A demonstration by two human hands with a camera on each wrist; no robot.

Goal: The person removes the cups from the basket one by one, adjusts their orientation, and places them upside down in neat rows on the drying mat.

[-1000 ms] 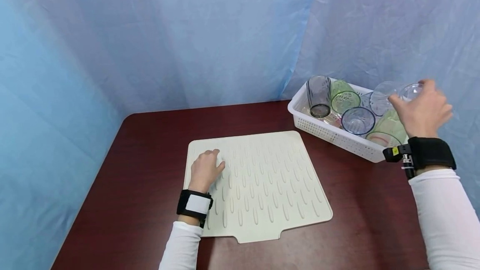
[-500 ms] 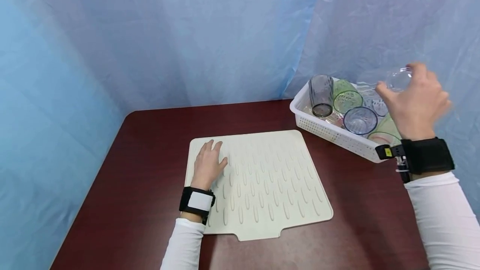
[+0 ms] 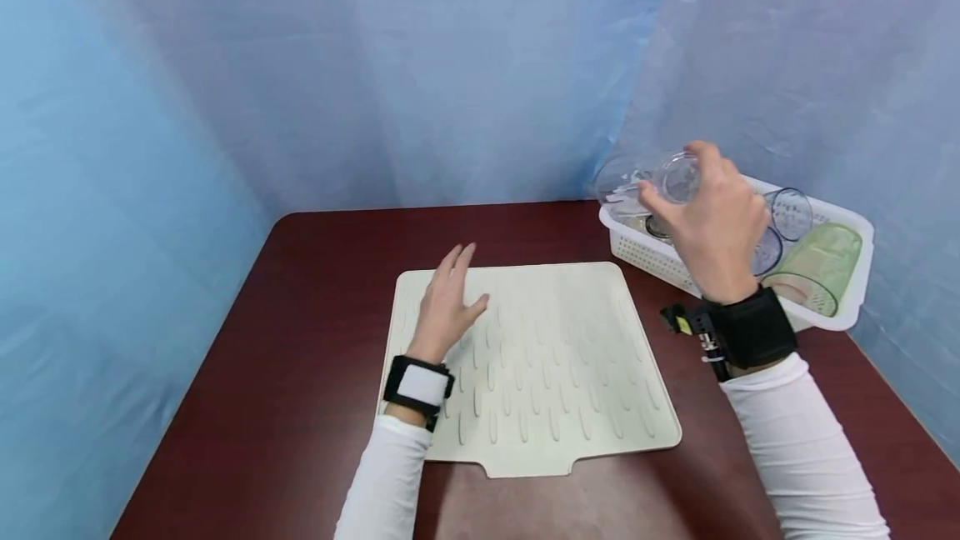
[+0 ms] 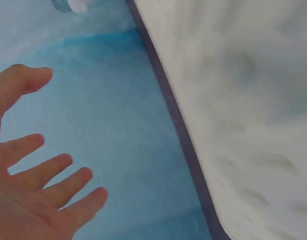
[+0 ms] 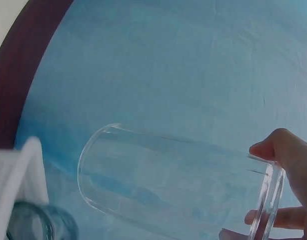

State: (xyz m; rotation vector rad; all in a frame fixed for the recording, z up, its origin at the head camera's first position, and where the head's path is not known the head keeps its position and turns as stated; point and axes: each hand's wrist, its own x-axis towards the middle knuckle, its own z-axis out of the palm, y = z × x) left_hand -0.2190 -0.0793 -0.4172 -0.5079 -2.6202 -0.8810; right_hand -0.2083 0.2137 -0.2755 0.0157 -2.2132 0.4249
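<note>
Right hand [image 3: 712, 227] grips clear glass [image 3: 645, 182] by its base end, held sideways in air over basket [image 3: 855, 273] edge, w/ fingers [image 5: 283, 150] curled round it. Left hand [image 3: 450, 302] lies flat, fingers spread, on mat [image 3: 570, 357]. Risk: smooth glass may slip or clip the basket rim.

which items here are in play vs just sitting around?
In play: clear glass held by right hand; drying mat; left hand, fingers spread, over the mat.

Sitting around: white basket, green cup and other cups inside.
</note>
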